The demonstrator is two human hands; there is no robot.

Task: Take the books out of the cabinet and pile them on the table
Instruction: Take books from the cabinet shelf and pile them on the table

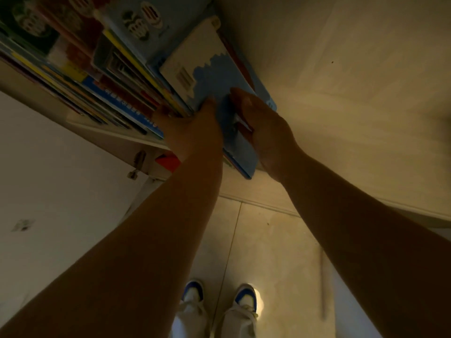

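A person reaches with both bare arms into a dimly lit cabinet (117, 132), taking hold of a blue and white book (210, 76) at the right end of a tightly packed row of books (80, 69). The left hand (192, 132) curls around the book's near left edge, fingers tucked between it and the neighbouring spines, thumb lying on the blue cover. The right hand (263, 125) grips the opposite edge, its thumb pressed onto the cover and its fingers wrapped out of sight behind. The book leans toward the camera, its lower corner jutting past the front lip of the shelf while its upper part remains among the others; a barcode shows on the white part of its cover. More books with yellow, red and blue spines fill the shelf to the left, and larger volumes are visible above them. To the right stands a pale wall panel (353, 93). Below, on a tiled floor (268, 240), the person's white and blue shoes (219, 298) point toward the cabinet.
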